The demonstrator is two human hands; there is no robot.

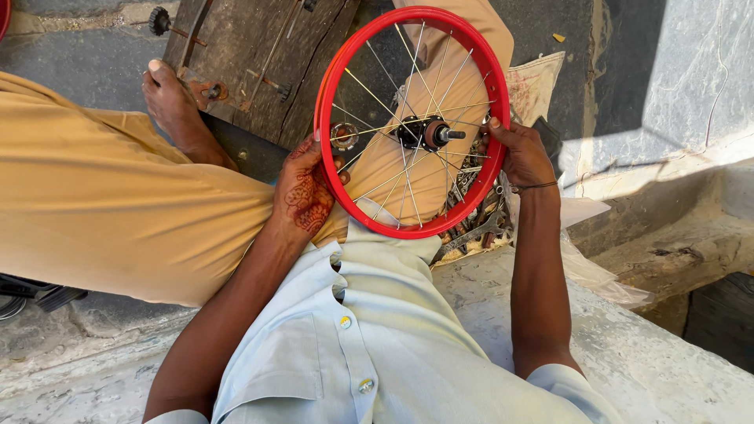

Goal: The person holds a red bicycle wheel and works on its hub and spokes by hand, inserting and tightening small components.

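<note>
A red bicycle wheel [411, 122] with thin spokes and a dark hub [428, 133] rests over the person's lap; the left hand [305, 192] grips its left rim, the right hand [520, 153] its right. Metal tools [475, 220] lie beneath; a wooden board [251, 55] lies beyond.

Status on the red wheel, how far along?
Done: spokes run from the hub to the red rim. In hand: left hand and right hand grip opposite sides of the rim. Left: no tyre fitted; tools lie beneath.
</note>
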